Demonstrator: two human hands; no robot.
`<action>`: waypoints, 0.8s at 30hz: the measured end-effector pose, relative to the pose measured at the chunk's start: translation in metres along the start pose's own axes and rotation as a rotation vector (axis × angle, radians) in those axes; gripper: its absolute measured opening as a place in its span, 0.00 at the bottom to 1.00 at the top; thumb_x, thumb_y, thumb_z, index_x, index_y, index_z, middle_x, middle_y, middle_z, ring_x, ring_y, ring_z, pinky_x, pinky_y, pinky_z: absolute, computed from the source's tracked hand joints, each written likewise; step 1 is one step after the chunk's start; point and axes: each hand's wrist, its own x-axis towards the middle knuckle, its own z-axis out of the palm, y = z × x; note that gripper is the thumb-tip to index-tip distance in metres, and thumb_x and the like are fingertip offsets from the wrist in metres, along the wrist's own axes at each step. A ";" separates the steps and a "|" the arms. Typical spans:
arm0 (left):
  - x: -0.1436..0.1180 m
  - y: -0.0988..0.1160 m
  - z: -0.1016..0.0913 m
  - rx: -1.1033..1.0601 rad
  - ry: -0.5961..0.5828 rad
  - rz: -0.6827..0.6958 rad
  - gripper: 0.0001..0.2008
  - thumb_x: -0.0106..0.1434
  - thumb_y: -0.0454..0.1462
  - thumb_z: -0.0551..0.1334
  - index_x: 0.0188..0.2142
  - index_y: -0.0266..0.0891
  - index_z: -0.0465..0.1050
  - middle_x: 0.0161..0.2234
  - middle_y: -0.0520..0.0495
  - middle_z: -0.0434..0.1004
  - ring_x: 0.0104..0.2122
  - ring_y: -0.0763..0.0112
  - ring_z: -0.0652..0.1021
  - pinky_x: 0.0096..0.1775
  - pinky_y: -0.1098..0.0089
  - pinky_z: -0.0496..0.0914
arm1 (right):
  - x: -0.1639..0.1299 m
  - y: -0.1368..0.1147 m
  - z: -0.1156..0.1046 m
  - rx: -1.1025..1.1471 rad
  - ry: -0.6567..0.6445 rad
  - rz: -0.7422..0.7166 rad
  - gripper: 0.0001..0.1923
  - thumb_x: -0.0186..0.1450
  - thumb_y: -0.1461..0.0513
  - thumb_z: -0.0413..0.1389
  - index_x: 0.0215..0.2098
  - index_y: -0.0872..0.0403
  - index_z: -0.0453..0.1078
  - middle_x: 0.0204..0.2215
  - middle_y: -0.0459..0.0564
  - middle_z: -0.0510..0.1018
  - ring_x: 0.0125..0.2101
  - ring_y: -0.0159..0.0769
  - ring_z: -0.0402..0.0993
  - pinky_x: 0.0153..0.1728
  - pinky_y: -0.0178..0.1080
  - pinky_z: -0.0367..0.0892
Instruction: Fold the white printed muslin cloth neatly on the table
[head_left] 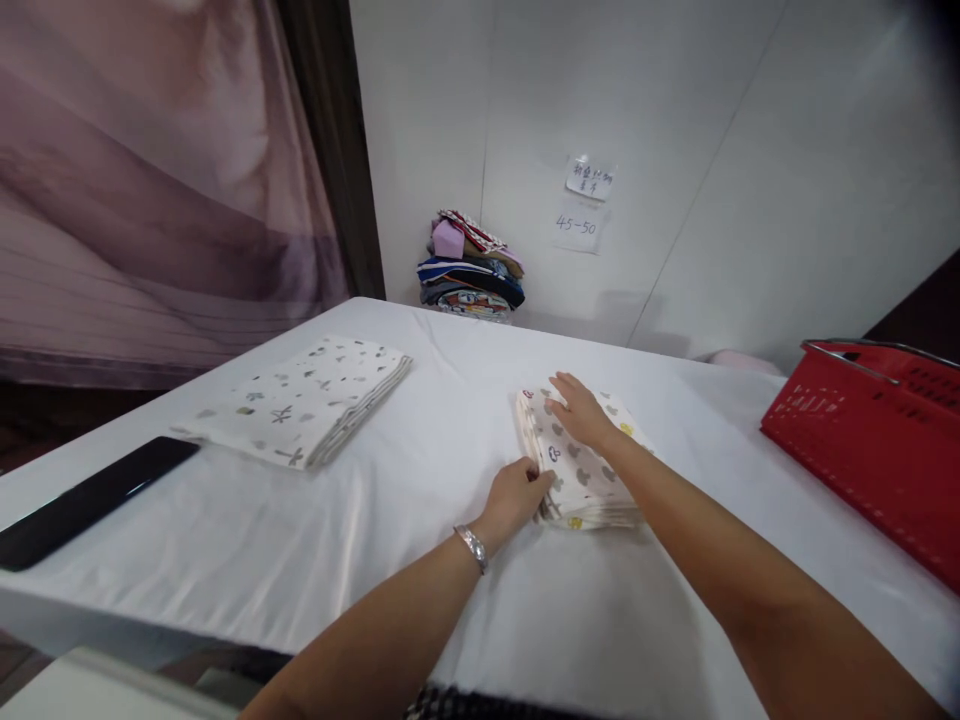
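Observation:
In the head view a folded white cloth (589, 478) with grey mushroom shapes and a few yellow and red prints lies on the white-covered table (450, 440). My left hand (516, 496), below a silver bracelet (471, 547), grips the cloth's left edge, thumb on top and fingers curled at the side. Flat on the upper part of the same cloth rests my right hand (583, 412), fingers stretched out. The right forearm hides part of the cloth's right side. Farther left lies a second folded white cloth (304, 395) with grey and olive prints.
A long black flat object (97, 500) lies at the table's left edge. On the right stands a red plastic basket (862, 440) with a metal handle. Folded clothes (472, 265) are piled by the far wall, near paper signs (579, 222). A pink curtain (165, 170) hangs left.

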 end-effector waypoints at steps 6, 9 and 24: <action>0.000 -0.003 0.002 0.006 -0.013 0.004 0.12 0.56 0.44 0.59 0.24 0.39 0.66 0.23 0.53 0.73 0.24 0.73 0.70 0.27 0.74 0.59 | 0.021 -0.006 0.036 -0.129 -0.223 0.095 0.22 0.69 0.57 0.39 0.58 0.54 0.59 0.59 0.57 0.61 0.60 0.47 0.52 0.56 0.56 0.47; 0.000 -0.002 0.002 0.045 -0.019 0.013 0.11 0.57 0.44 0.58 0.25 0.39 0.66 0.24 0.52 0.74 0.26 0.72 0.71 0.28 0.73 0.59 | 0.021 -0.002 0.042 -0.144 -0.276 0.124 0.22 0.70 0.57 0.37 0.58 0.53 0.58 0.60 0.55 0.61 0.60 0.45 0.52 0.57 0.55 0.45; 0.002 -0.002 0.001 0.081 0.003 0.058 0.12 0.58 0.44 0.57 0.24 0.39 0.65 0.23 0.53 0.71 0.24 0.74 0.69 0.26 0.74 0.58 | 0.030 -0.025 0.040 -0.055 -0.325 0.152 0.24 0.69 0.54 0.34 0.59 0.49 0.57 0.61 0.51 0.59 0.61 0.43 0.50 0.57 0.54 0.46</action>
